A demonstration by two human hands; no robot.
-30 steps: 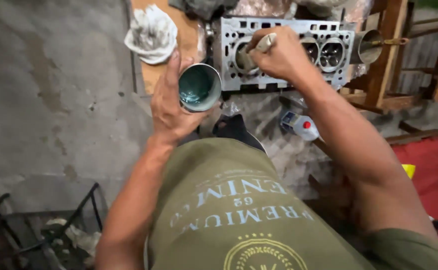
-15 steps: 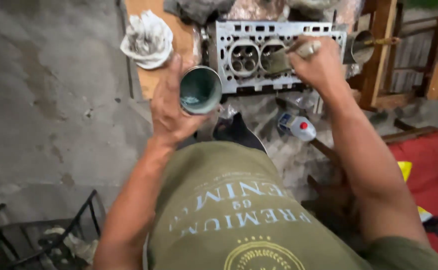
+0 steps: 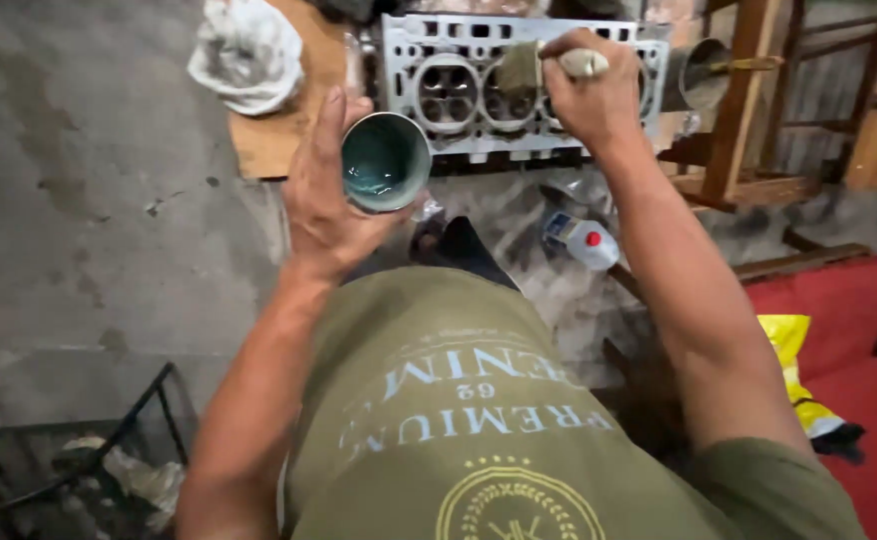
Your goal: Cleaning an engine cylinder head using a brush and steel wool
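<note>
My left hand (image 3: pixel 324 195) holds a small round tin (image 3: pixel 386 162) with dark greenish liquid in it, tilted so its mouth faces me. My right hand (image 3: pixel 591 95) grips a paintbrush (image 3: pixel 534 67) by its pale handle, the bristles resting on the grey metal cylinder head (image 3: pixel 439 95) near its middle chamber. The cylinder head lies flat on a wooden board (image 3: pixel 284 130), its round chambers facing up.
A crumpled white cloth (image 3: pixel 249 50) lies on the board at the left. A small plastic bottle with a red cap (image 3: pixel 584 240) lies on the concrete floor. A wooden frame (image 3: pixel 739 110), a metal can (image 3: pixel 699 72), red cushions (image 3: pixel 839 330) and a wire rack (image 3: pixel 69 460) stand around.
My right hand has carried the brush rightward along the cylinder head, from the left chamber to about the middle. The left hand and tin have held nearly still.
</note>
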